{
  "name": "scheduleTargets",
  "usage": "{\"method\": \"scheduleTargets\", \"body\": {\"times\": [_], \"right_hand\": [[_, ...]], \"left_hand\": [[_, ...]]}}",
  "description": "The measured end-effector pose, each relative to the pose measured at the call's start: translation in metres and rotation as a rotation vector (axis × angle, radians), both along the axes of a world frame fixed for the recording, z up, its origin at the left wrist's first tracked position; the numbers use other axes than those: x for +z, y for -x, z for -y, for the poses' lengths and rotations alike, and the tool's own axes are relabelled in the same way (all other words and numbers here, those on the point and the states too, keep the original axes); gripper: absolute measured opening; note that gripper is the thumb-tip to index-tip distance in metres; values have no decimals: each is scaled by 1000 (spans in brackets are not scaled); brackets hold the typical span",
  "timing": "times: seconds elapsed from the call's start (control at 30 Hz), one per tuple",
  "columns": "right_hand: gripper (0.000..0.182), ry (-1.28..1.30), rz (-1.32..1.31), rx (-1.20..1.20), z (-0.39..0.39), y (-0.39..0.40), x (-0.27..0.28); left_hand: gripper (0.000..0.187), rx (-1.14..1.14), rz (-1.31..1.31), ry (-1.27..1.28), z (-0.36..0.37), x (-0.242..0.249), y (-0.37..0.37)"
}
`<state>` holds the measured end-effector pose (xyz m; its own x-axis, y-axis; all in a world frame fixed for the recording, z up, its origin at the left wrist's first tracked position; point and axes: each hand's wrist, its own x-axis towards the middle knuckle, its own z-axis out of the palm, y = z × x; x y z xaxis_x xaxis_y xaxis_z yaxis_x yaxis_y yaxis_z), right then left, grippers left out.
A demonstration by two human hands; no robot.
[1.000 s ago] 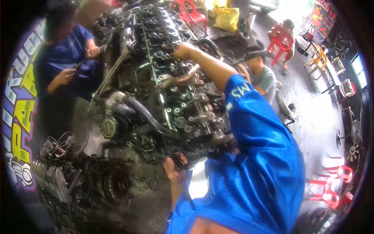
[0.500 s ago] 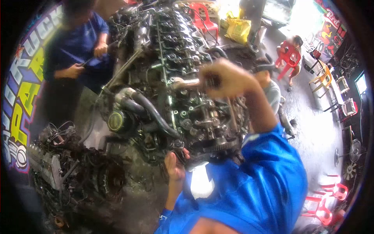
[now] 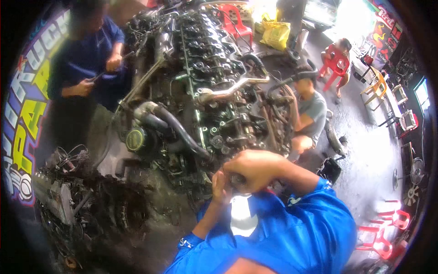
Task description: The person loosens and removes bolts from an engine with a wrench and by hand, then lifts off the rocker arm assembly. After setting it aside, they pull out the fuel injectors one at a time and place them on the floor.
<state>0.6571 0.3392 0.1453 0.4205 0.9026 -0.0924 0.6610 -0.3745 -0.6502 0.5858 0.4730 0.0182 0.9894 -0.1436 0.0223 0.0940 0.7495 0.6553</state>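
Observation:
A large engine [image 3: 228, 109] with rows of exposed valve parts stands in front of me. At its near end, close to my blue shirt, my two hands meet. My right hand [image 3: 253, 171] is curled round a dark, roundish part that I cannot make out. Against its left side is my left hand [image 3: 220, 186], fingers upright and close to the same part; its grip is partly hidden. A silvery metal pipe [image 3: 235, 89] crosses the engine top. A black hose [image 3: 175, 130] runs beside a filter with a yellow-green end [image 3: 135, 140].
A co-worker in dark blue [image 3: 91, 55] holds a thin tool at the left. Another person in grey [image 3: 312, 114] crouches right of the engine. A second engine [image 3: 59, 196] lies lower left. Red chairs [image 3: 336, 66], a yellow bag [image 3: 276, 34] and a seated person are farther back.
My right hand has come down from above the engine top to its near end, beside my left hand. The silvery pipe and the crouching person are now less covered.

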Motion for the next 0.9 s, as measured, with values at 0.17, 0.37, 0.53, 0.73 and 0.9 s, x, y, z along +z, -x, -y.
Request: {"method": "scheduleTargets", "body": {"times": [0.17,0.37,0.53,0.73,0.9], "right_hand": [[31,20,19,-8,-7,3,0],[33,-3,-65,-12,-19,-7,-7],[34,-22,-27,66,-28,-8,-13],[38,109,41,55,-37,0,-12],[35,156,187,50,-42,7,-4]], "left_hand": [[49,-33,-30,65,0,-16,13],[40,-73,-35,88,-3,-18,13],[39,-59,-60,36,-2,-22,13],[39,-46,-90,-14,-4,-23,11],[38,-35,-115,-63,-4,-28,10]]}}
